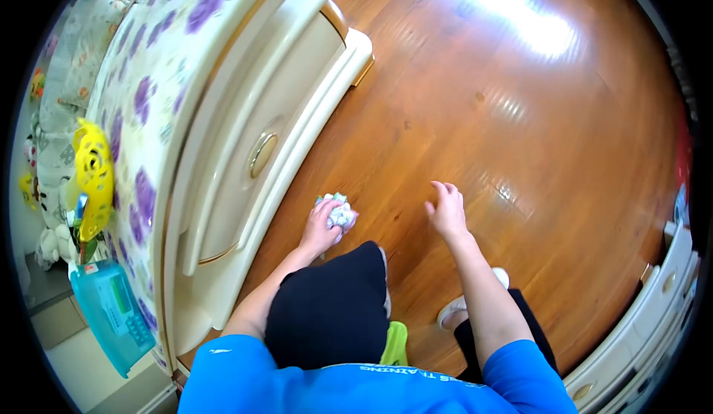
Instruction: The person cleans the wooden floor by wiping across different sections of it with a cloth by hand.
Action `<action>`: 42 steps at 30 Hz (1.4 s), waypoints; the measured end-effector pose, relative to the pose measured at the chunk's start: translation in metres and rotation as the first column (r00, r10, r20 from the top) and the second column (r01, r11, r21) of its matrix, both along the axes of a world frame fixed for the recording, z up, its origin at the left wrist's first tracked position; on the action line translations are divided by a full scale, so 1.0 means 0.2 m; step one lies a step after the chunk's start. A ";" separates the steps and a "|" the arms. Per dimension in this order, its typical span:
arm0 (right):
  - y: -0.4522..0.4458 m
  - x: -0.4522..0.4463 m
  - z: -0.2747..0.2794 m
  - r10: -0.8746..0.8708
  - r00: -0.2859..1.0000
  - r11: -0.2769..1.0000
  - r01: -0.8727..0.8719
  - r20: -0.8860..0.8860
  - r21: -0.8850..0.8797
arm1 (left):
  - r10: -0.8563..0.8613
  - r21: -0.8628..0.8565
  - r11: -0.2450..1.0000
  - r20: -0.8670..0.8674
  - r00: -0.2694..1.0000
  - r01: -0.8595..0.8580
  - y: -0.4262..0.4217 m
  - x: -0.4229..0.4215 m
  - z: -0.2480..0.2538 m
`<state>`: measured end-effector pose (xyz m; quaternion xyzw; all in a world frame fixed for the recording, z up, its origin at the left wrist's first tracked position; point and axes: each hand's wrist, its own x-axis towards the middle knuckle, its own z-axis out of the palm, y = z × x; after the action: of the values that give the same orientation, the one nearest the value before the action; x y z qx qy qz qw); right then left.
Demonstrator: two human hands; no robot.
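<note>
My left hand (321,228) is closed around a crumpled white cloth (342,215) with some greenish and bluish patches. It is held low near the wooden floor, beside the base of a cream cabinet (256,109). What the fingers cover of the cloth is hidden. Over the floor to the right, my right hand (448,210) has its fingers apart and holds nothing. Both forearms reach forward from blue sleeves, on either side of my bent knee in dark trousers.
The cabinet with an oval handle (263,155) runs along the left, topped by a purple-flowered cloth (141,161). A yellow openwork item (94,180) and a turquoise plastic bin (111,314) sit at its far side. White drawers (661,288) stand at right. Brown wooden floor (520,139) lies ahead.
</note>
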<state>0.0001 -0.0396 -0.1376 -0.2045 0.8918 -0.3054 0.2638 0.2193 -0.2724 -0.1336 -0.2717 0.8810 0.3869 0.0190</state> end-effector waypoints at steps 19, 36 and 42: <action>-0.29 -0.14 -0.03 0.757 0.622 0.312 -0.613 0.200 0.726 | 0.590 -0.139 0.797 -0.024 0.807 -0.587 0.34 0.48 0.08; -0.31 -0.03 -0.07 0.656 0.742 0.387 -0.492 0.142 0.780 | 0.762 -0.001 0.297 0.603 0.236 -0.955 1.47 1.49 0.04; -0.33 -0.02 -0.05 0.653 0.751 0.421 -0.467 0.098 0.778 | 0.882 -0.090 0.471 0.074 0.466 -0.877 0.87 1.50 -0.26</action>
<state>-0.0046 -0.1057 -0.1468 -0.3922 0.8344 0.2314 0.3105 0.5196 -0.0993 -0.1850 -0.7069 0.6209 0.3087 -0.1395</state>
